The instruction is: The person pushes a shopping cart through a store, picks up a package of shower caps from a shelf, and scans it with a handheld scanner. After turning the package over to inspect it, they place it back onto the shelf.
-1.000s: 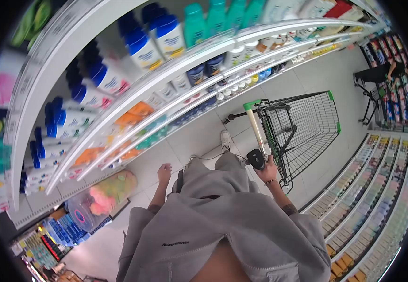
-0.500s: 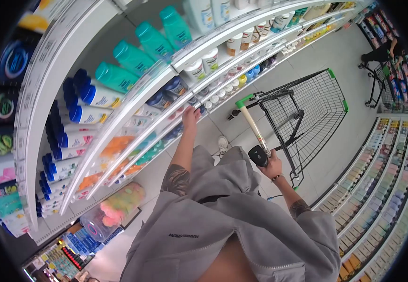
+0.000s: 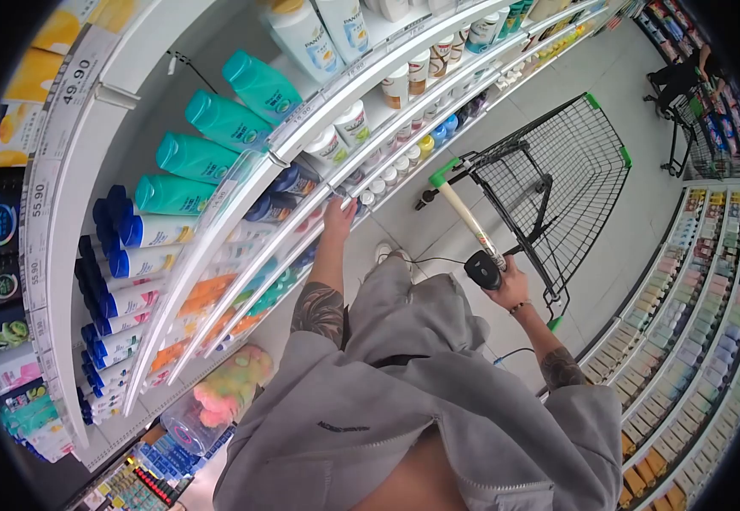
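Note:
My right hand (image 3: 509,286) is wrapped round the pale handle (image 3: 470,220) of a wire shopping cart (image 3: 549,183) with green corner pieces. A black rounded device (image 3: 481,269) sits at the handle, right beside my fingers; a thin dark cable runs near it. My left hand (image 3: 338,216) reaches to the front edge of a lower shelf, its fingers spread at the rail with nothing visible in them. Above it on the shelves are dark blue-lidded jars (image 3: 295,180) and white tubs (image 3: 328,145). Teal shampoo bottles (image 3: 261,87) stand higher up.
White bottles with blue caps (image 3: 161,231) fill the shelf at left. Another shelf rack (image 3: 685,341) with small packages lines the right side. Farther off at the upper right, a person (image 3: 682,78) stands by another cart (image 3: 692,140). A colourful bundle (image 3: 232,383) lies at lower left.
The shelves have shifted in view as my head turned, bringing more bottles into sight at the top. My left hand stays at the shelf edge, my right hand on the cart handle.

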Demonstrator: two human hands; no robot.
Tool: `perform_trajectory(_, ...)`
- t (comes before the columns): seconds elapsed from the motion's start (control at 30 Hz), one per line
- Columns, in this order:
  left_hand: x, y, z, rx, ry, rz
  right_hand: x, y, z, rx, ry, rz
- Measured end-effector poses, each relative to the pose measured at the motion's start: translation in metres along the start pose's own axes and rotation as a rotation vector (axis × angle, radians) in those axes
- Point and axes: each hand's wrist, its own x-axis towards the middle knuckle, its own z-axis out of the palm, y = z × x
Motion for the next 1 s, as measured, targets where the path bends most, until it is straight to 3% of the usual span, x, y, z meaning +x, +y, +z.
perform_trajectory(0.07,0.002,0.0,0.009,-0.005,0.057,0.108,0.002,0.003,-0.002,-0.014,-0.035,0.024)
perform_trajectory(0.17,0.001,0.007,0.007,0.082,0.052,0.106,0.003,0.01,-0.004,-0.06,-0.084,0.032)
perform_trajectory(0.3,0.013,0.002,0.005,0.309,0.145,0.221,0.011,0.011,-0.01,-0.029,-0.011,-0.006)
perform_trajectory(0.37,0.012,-0.001,0.005,0.24,0.131,0.248,0.016,0.013,-0.008,-0.017,0.005,-0.014)
perform_trajectory(0.77,0.031,-0.005,-0.014,0.267,0.045,0.272,0.023,0.02,-0.005,-0.062,0.019,-0.033)
perform_trajectory(1.0,0.02,-0.003,-0.013,0.161,0.062,0.117,0.025,0.017,-0.007,-0.084,-0.007,-0.031)
